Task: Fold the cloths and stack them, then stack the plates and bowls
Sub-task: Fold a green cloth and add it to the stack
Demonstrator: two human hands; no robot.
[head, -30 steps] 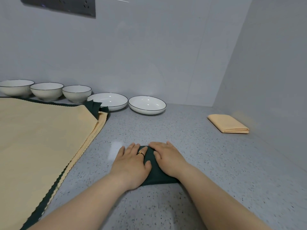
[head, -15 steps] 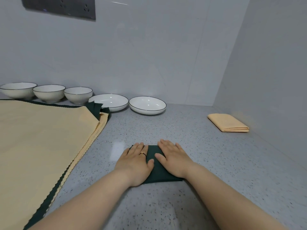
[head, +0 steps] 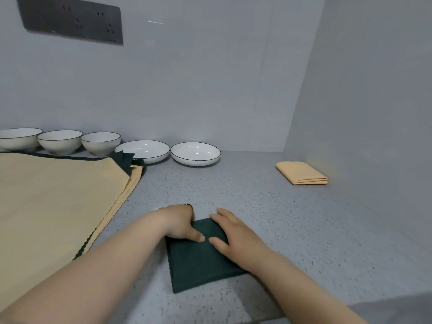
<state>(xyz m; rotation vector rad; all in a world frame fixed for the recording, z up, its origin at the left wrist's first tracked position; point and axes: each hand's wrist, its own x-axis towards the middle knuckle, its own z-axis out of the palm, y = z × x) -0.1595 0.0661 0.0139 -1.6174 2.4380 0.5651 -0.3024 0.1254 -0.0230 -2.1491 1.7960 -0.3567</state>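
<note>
Along the back wall stands a row of crockery: three white bowls (head: 18, 145) (head: 58, 147) (head: 100, 148) with dark rims at the left, then two shallow white plates (head: 152, 157) (head: 196, 162) beside them. The plates show only white glaze and spots of light. The bowls' insides are mostly hidden at this angle.

The folded green cloth (head: 198, 260) lies flat on the speckled grey countertop (head: 233, 188), near the front edge and under both hands. It is close to square and turned slightly, its near edge slanting up toward the right. Which side is longer cannot be told.

The left hand (head: 180, 224) is at the cloth's far left corner with its thumb lying on top and its fingers curled down over the edge, gripping it; the fingertips are hidden. A ring (head: 188, 205) shows on this hand. The right hand (head: 233, 232) rests flat on the cloth's right part, fingers straight and spread.

To the left, a pile of unfolded cloths (head: 53, 195) covers the counter, a yellow one on top and green edges peeking out beneath. One green corner (head: 124, 157) sticks up in front of the nearer plate's rim.

A folded yellow cloth (head: 301, 173) lies well apart at the right, near the side wall, its long axis running from far left to near right. A dark socket panel (head: 70, 21) is mounted on the back wall.
</note>
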